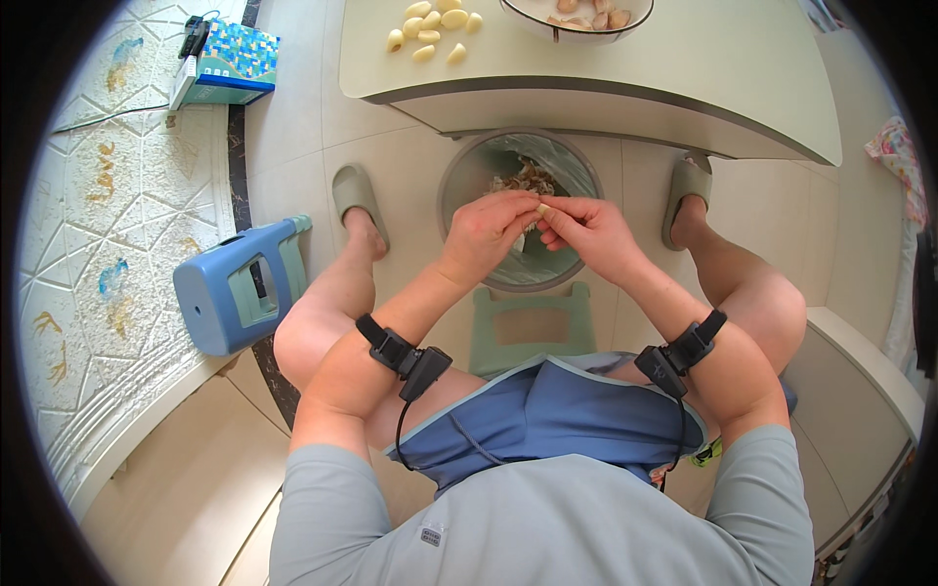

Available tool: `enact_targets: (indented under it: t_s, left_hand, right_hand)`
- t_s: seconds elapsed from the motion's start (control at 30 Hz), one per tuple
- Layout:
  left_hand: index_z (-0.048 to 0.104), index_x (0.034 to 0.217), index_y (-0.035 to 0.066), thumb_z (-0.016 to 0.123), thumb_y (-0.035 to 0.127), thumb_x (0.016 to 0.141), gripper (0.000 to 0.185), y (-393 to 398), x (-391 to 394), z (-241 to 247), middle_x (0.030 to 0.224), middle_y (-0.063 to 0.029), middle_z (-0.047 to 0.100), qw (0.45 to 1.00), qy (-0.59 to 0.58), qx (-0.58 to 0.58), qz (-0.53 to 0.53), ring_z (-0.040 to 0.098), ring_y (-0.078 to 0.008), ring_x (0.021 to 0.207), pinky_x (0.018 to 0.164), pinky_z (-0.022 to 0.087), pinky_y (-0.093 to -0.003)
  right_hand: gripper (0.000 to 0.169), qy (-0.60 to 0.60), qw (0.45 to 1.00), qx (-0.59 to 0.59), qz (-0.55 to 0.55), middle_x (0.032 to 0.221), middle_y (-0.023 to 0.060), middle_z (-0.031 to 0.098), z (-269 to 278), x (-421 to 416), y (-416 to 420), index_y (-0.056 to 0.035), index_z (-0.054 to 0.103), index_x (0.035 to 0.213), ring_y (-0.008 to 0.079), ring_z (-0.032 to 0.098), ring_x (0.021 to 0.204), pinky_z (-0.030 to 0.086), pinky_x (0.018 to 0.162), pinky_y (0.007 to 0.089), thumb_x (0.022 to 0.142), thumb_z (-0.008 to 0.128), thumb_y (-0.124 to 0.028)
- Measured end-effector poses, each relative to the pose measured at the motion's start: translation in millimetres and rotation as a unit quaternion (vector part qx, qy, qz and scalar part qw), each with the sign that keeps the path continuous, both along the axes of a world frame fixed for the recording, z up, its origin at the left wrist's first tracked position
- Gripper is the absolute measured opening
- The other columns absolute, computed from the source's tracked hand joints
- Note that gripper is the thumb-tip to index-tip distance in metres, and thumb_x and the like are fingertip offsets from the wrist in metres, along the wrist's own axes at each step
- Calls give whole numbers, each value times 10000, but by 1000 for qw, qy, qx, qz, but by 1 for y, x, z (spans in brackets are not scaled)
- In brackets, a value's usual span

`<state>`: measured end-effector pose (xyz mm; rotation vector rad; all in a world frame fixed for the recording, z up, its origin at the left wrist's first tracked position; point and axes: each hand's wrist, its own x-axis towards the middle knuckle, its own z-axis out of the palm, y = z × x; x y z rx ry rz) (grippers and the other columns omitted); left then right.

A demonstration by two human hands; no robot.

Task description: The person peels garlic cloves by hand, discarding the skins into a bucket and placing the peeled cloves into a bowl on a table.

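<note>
Over a round waste bin (445, 220), my left hand (485, 228) and my right hand (597, 236) meet fingertip to fingertip. Between them they pinch a small pale garlic clove (542, 209), mostly covered by the fingers. Papery garlic skins (526, 177) lie inside the bin on its clear plastic liner (564, 165). Beyond the bin, several peeled garlic cloves (429, 35) are scattered on a light tabletop (696, 73). To their right stands a white dark-rimmed bowl (568, 34) with several cloves still in their skins (601, 20).
The table's dark front edge (586, 84) overhangs the far side of the bin. A blue step stool (212, 300) stands left of my leg. Farther left is a patterned cardboard box (238, 55) with a black device and cable. A green stool part (535, 359) shows between my legs.
</note>
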<state>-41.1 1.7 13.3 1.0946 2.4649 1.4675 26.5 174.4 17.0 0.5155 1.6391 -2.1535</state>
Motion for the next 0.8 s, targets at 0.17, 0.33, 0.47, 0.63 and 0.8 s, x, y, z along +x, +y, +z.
enact_targets:
  t_s: [0.17, 0.33, 0.47, 0.63, 0.8]
  left_hand:
    - [662, 876, 20, 681, 64, 790, 98, -1, 0, 3, 918, -98, 690, 997, -78, -17, 5, 668, -238, 784, 670, 535, -301]
    - [659, 884, 20, 667, 60, 806, 88, -2, 1, 1, 913, -100, 689, 996, -86, -8, 11, 667, -234, 773, 676, 530, -304]
    - [657, 892, 20, 667, 64, 805, 98, 0, 2, 3, 913, -107, 684, 996, -80, -30, 26, 666, -237, 767, 664, 532, -305]
    - [652, 912, 22, 659, 64, 798, 121, -2, 3, 1, 906, -120, 676, 999, -23, -42, 3, 664, -252, 756, 633, 536, -309]
    - [631, 872, 28, 655, 49, 766, 111, -4, 1, -3, 873, -107, 669, 996, 63, -67, -21, 653, -266, 730, 611, 534, -323]
  right_hand:
    - [282, 14, 999, 41, 7, 829, 17, 655, 0, 1, -1, 8, 628, 1153, 68, 586, 719, 503, 682, 220, 933, 566, -157]
    - [288, 6, 999, 42, -2, 844, 22, 654, 2, 0, -1, 9, 626, 1156, 72, 590, 722, 505, 680, 222, 932, 566, -162]
    - [293, 7, 999, 42, -9, 853, 25, 653, 2, 1, -1, 10, 625, 1156, 74, 592, 722, 505, 679, 224, 933, 568, -171]
    - [289, 12, 997, 74, 10, 821, 18, 648, 4, 0, -2, 13, 629, 1143, 74, 584, 708, 497, 666, 225, 927, 572, -171]
    - [277, 24, 994, 99, 25, 776, 12, 640, 2, 2, -3, 13, 638, 1124, 70, 571, 680, 490, 640, 224, 924, 576, -169]
